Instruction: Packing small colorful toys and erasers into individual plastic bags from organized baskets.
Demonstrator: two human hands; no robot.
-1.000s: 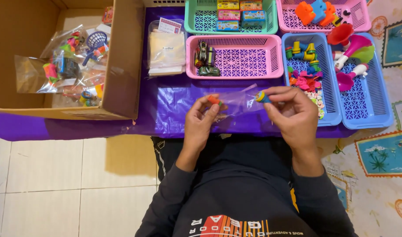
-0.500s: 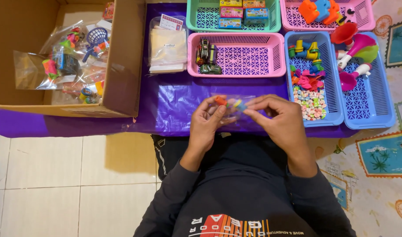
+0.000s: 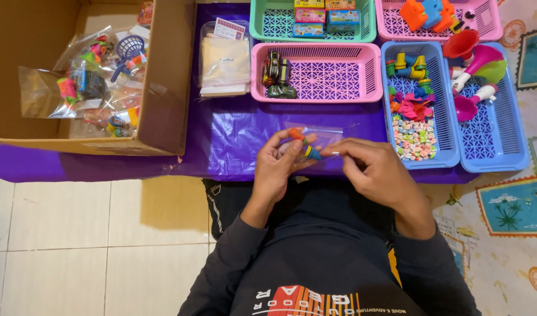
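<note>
My left hand (image 3: 279,165) and my right hand (image 3: 371,169) meet above the front of the purple table cover (image 3: 233,140). Between them they hold a small clear plastic bag (image 3: 321,136) with small coloured toys (image 3: 303,146) inside, one orange, one blue and yellow. The left fingers pinch the bag's left side over the toys. The right thumb and forefinger pinch its right edge.
A cardboard box (image 3: 163,76) with filled toy bags stands at left. A stack of clear bags (image 3: 224,61) lies beside it. The pink basket (image 3: 350,70) holds toy cars; blue baskets (image 3: 450,134) at right hold small toys, beads and funnels. Green (image 3: 268,23) and pink baskets stand behind.
The two hands have come closer together and the bag has folded in between them; the toys now sit bunched by the left fingers.
</note>
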